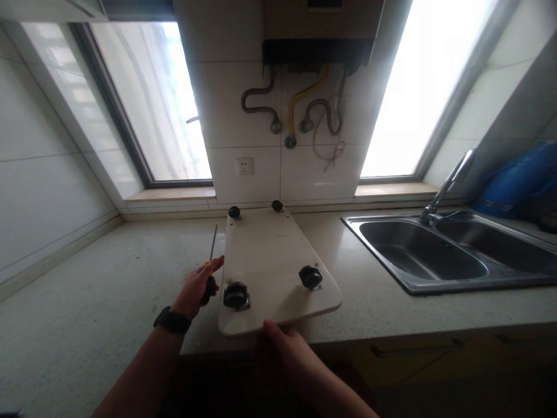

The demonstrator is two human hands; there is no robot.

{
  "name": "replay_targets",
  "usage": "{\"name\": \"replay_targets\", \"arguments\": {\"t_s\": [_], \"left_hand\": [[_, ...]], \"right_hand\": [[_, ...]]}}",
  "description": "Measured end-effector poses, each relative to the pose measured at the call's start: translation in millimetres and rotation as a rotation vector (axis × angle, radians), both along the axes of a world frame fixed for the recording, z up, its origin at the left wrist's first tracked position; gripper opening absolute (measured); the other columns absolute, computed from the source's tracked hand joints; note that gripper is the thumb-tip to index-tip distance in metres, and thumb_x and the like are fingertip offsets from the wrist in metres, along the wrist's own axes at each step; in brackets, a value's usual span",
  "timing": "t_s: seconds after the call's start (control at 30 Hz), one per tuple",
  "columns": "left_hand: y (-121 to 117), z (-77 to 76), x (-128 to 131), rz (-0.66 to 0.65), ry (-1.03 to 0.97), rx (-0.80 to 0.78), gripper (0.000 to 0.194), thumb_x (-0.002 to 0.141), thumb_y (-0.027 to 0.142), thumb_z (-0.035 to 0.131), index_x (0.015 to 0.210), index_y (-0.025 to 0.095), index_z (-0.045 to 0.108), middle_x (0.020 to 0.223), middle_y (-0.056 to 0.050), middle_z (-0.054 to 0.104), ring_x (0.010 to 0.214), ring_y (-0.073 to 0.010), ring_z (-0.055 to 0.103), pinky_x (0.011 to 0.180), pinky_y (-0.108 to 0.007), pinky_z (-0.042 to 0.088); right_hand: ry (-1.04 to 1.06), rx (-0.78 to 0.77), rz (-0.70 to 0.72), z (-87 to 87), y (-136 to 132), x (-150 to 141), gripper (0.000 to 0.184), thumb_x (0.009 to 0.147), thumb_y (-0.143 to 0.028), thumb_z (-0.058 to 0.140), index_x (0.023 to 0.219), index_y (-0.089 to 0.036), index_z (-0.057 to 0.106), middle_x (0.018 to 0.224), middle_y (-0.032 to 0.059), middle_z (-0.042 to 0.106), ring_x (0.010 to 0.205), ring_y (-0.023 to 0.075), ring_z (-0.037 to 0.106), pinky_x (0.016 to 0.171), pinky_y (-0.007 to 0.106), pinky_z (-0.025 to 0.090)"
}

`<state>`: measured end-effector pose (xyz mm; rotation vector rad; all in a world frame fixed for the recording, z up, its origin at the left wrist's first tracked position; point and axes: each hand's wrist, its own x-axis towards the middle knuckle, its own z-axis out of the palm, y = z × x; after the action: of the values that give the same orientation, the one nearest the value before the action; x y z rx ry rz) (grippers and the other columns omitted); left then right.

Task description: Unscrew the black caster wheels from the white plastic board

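Note:
A cream board (pixel 270 261) lies upside down on the countertop, with black caster wheels at its corners: two near ones (pixel 235 295) (pixel 310 276) and two far ones (pixel 234 212). Its near edge hangs over the counter front. My left hand (pixel 198 287) is closed round the yellow-and-black handle of a screwdriver (pixel 212 255), just left of the board; the metal shaft points away from me. My right hand (pixel 282 342) grips the board's near edge from below, thumb on top.
A stainless double sink (pixel 452 255) with a tap (pixel 448 186) sits to the right. A blue object (pixel 517 180) stands behind it. Windows flank a tiled wall with pipes (pixel 296 110) and a socket (pixel 244 166). The speckled countertop (pixel 108 290) stretches left.

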<state>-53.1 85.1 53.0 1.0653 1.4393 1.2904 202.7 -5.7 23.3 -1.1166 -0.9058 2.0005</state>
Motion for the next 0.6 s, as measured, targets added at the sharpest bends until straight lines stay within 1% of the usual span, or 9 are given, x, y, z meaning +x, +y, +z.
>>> {"name": "replay_targets", "arguments": {"t_s": [0.1, 0.17, 0.23, 0.27, 0.37, 0.43, 0.5, 0.53, 0.6], "left_hand": [[-3.7, 0.6, -3.8, 0.037, 0.072, -0.042, 0.074, 0.084, 0.073, 0.064, 0.129, 0.014, 0.071, 0.056, 0.003, 0.057, 0.048, -0.0137, 0.052, 0.041, -0.021, 0.032], [-9.1, 6.4, -9.2, 0.035, 0.102, -0.047, 0.07, 0.083, 0.074, 0.063, 0.121, 0.016, 0.073, 0.059, 0.002, 0.059, 0.048, -0.0135, 0.053, 0.04, -0.021, 0.028], [-16.7, 18.4, -13.3, 0.04, 0.071, -0.01, 0.063, 0.083, 0.072, 0.066, 0.112, 0.016, 0.074, 0.068, 0.0, 0.063, 0.051, -0.0126, 0.054, 0.043, -0.022, 0.036], [-21.4, 26.5, -13.7, 0.039, 0.034, 0.01, 0.06, 0.083, 0.07, 0.068, 0.108, 0.016, 0.074, 0.074, -0.001, 0.064, 0.053, -0.0121, 0.055, 0.046, -0.023, 0.04], [-38.7, 54.0, -4.4, -0.062, -0.113, 0.006, 0.048, 0.087, 0.063, 0.069, 0.103, 0.018, 0.072, 0.081, 0.0, 0.061, 0.061, -0.0121, 0.058, 0.054, -0.024, 0.047], [-52.6, 70.7, 10.2, -0.162, -0.198, -0.016, 0.043, 0.092, 0.061, 0.065, 0.099, 0.019, 0.07, 0.077, 0.001, 0.059, 0.063, -0.0128, 0.056, 0.059, -0.025, 0.049], [-67.8, 83.5, 29.1, -0.19, -0.219, 0.001, 0.043, 0.095, 0.061, 0.06, 0.093, 0.019, 0.069, 0.077, 0.0, 0.06, 0.069, -0.0142, 0.057, 0.066, -0.025, 0.05], [-75.5, 88.2, 39.2, -0.188, -0.216, 0.023, 0.043, 0.096, 0.061, 0.059, 0.092, 0.019, 0.069, 0.079, -0.002, 0.062, 0.074, -0.0149, 0.057, 0.068, -0.025, 0.049], [-90.3, 94.4, 58.5, -0.171, -0.222, 0.058, 0.045, 0.098, 0.062, 0.056, 0.092, 0.02, 0.069, 0.083, -0.002, 0.063, 0.079, -0.0154, 0.056, 0.071, -0.024, 0.048]], "right_hand": [[-0.112, 0.055, 0.215, 11.5, -0.7, 27.4, 0.056, 0.081, -0.059, 0.074, 0.111, -0.014, 0.062, 0.079, 0.0038, 0.072, 0.061, 0.0159, 0.07, 0.058, 0.028, 0.056], [-0.205, 0.117, 0.287, 23.3, -2.9, 52.5, 0.046, 0.083, -0.051, 0.075, 0.107, -0.014, 0.063, 0.084, 0.0035, 0.072, 0.065, 0.0135, 0.069, 0.059, 0.024, 0.055], [-0.206, 0.181, 0.262, 36.2, -4.1, 77.0, 0.04, 0.09, -0.052, 0.068, 0.106, -0.016, 0.062, 0.088, 0.0026, 0.07, 0.068, 0.0118, 0.069, 0.058, 0.022, 0.053], [-0.195, 0.211, 0.212, 42.3, -4.1, 87.5, 0.04, 0.092, -0.055, 0.066, 0.104, -0.017, 0.061, 0.087, 0.0019, 0.069, 0.067, 0.0112, 0.067, 0.057, 0.021, 0.052], [-0.263, 0.387, 0.086, 55.6, -3.2, 107.9, 0.039, 0.096, -0.057, 0.061, 0.102, -0.019, 0.06, 0.087, 0.0014, 0.066, 0.069, 0.0115, 0.065, 0.06, 0.023, 0.054], [-0.366, 0.547, 0.009, 61.1, -4.1, 110.2, 0.029, 0.1, -0.05, 0.057, 0.103, -0.02, 0.06, 0.087, 0.0011, 0.065, 0.069, 0.0108, 0.063, 0.061, 0.023, 0.054], [-0.49, 0.784, -0.053, 66.9, -6.9, 103.9, 0.016, 0.1, -0.036, 0.057, 0.11, -0.023, 0.058, 0.09, 0.0004, 0.064, 0.072, 0.0103, 0.064, 0.065, 0.022, 0.055], [-0.541, 0.935, -0.068, 70.9, -9.0, 97.9, 0.018, 0.099, -0.029, 0.058, 0.116, -0.025, 0.056, 0.092, 0.0, 0.064, 0.073, 0.0097, 0.064, 0.067, 0.021, 0.056], [-0.614, 1.271, -0.068, 81.4, -13.6, 81.2, 0.039, 0.093, -0.018, 0.061, 0.129, -0.029, 0.05, 0.1, 0.0005, 0.064, 0.072, 0.0089, 0.064, 0.068, 0.021, 0.057]]}}
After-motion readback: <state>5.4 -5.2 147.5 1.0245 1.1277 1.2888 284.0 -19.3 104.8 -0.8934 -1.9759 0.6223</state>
